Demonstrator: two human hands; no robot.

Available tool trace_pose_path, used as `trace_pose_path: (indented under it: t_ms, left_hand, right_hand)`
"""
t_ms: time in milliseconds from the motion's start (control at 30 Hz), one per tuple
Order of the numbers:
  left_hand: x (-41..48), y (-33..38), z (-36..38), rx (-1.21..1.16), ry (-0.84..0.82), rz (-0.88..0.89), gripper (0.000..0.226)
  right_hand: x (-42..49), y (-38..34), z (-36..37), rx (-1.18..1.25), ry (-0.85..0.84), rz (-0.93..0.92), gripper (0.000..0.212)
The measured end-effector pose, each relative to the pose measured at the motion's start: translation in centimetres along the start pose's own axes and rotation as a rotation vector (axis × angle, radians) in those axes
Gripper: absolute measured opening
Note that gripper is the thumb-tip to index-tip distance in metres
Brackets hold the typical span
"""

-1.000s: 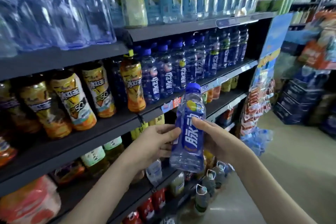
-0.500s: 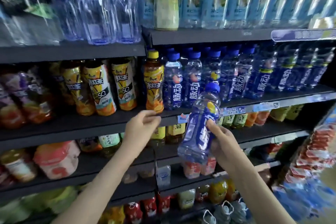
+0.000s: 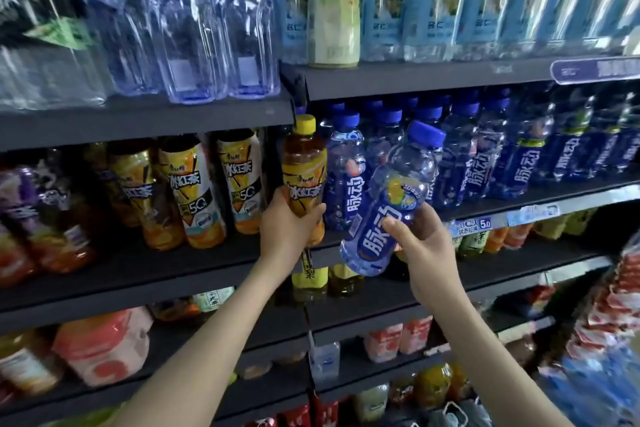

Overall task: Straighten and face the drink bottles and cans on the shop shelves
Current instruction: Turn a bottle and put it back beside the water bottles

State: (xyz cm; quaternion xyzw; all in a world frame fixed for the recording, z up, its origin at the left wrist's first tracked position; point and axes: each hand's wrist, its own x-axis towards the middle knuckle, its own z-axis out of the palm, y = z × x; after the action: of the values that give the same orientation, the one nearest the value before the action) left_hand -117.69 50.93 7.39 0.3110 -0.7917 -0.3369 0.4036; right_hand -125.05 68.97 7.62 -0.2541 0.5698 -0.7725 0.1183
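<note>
Blue-capped and tilted to the right, a sports drink bottle (image 3: 384, 204) is held in front of the shelf (image 3: 485, 213) in a person's right hand (image 3: 427, 246), fingers curled around its lower half. The left hand (image 3: 289, 225) grips the base of a yellow-capped iced tea bottle (image 3: 304, 177) standing upright at the end of a row of matching blue bottles (image 3: 519, 163). More iced tea bottles (image 3: 194, 191) lean on the neighbouring shelf to the left.

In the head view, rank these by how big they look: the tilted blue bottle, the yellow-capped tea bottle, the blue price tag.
Largest: blue bottle, though it is nearest the camera.
Next: tea bottle.
Smallest: price tag.
</note>
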Motion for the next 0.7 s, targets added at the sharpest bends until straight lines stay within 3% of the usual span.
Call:
trace_pose_path:
  t_ms: [100, 233, 367, 567, 700]
  left_hand:
    - [-2.3, -0.7, -2.3, 0.006, 0.074, 0.179, 0.051]
    - [-4.3, -1.6, -5.6, 0.079, 0.143, 0.266, 0.053]
    - [-5.2, -2.2, -8.4, 0.038, 0.182, 0.156, 0.056]
    - [-5.9, -2.5, -9.9, -0.130, 0.187, -0.041, 0.042]
    - [-5.5, -2.6, -10.3, -0.173, 0.147, -0.086, 0.035]
  right_hand:
    - [0.7, 0.7, 1.4, -0.056, -0.039, -0.019, 0.035]
    - [2.0, 1.7, 4.2, -0.166, -0.092, -0.019, 0.035]
    - [3.3, 3.1, 6.8, -0.279, -0.113, -0.029, 0.040]
    - [4.7, 3.7, 9.9, -0.585, -0.146, -0.092, 0.082]
    - [4.6, 4.1, 11.0, -0.772, -0.059, -0.204, 0.078]
